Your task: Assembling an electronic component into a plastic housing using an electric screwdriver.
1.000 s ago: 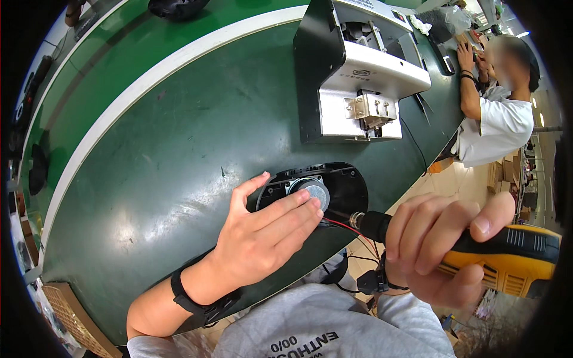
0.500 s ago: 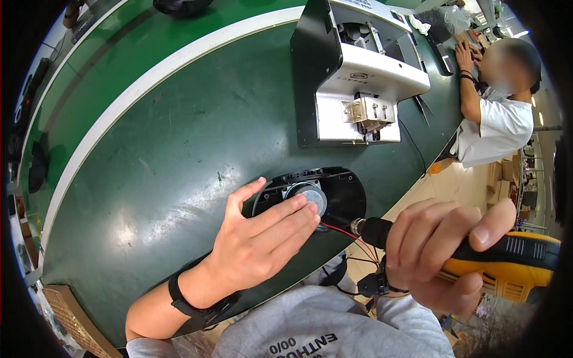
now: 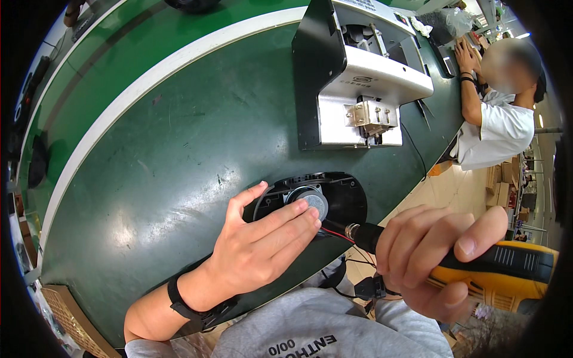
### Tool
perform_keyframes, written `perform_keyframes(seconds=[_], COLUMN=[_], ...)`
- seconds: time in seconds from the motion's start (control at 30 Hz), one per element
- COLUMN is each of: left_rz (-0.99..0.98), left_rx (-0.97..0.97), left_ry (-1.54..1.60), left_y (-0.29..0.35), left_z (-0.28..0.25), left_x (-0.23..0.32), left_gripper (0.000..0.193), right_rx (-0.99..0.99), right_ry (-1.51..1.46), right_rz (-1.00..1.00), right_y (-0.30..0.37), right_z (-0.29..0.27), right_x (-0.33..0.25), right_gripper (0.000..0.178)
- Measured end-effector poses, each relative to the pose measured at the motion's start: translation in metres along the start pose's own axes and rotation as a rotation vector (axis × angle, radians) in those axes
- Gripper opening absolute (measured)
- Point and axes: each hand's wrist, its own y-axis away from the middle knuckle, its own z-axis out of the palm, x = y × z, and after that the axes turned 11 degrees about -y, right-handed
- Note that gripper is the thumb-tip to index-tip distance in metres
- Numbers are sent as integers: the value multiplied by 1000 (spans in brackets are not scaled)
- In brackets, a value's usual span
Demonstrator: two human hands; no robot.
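Left hand [image 3: 256, 250]: lies flat, fingers spread, on the black plastic housing [image 3: 334, 194] just below centre of the frame, fingertips at the round silver speaker [image 3: 310, 201].
Right hand [image 3: 430, 262]: at lower right, wrapped around a yellow-and-black electric screwdriver [image 3: 507, 271], its tip by the housing's lower edge.
Wires: red wire [image 3: 337, 234] runs beside the tip.
Table [image 3: 179, 149]: dark green, white stripe at upper left.
Machine [image 3: 358, 77]: white-and-black, upper centre.
Other person [image 3: 498, 125]: white shirt, upper right.
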Motion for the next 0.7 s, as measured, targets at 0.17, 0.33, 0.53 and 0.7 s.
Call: perform_keyframes(seconds=[0.17,0.33,0.53,0.7], left_rz=[-4,-3,-4,-2], left_rx=[1,-9,-10,-13], left_ry=[6,11,14,13], left_y=[0,-1,0,0], left_z=[0,-1,-1,-1], left_x=[0,0,1,0], left_gripper=[41,41,41,41], right_rx=[-19,-53,-41,-5], right_ry=[2,-3,-27,-25], right_rz=[9,20,29,9], right_y=[-1,-2,-3,-1], right_z=[-1,-2,0,-5], right_x=[-1,-1,-1,0], right_gripper=[38,37,38,38])
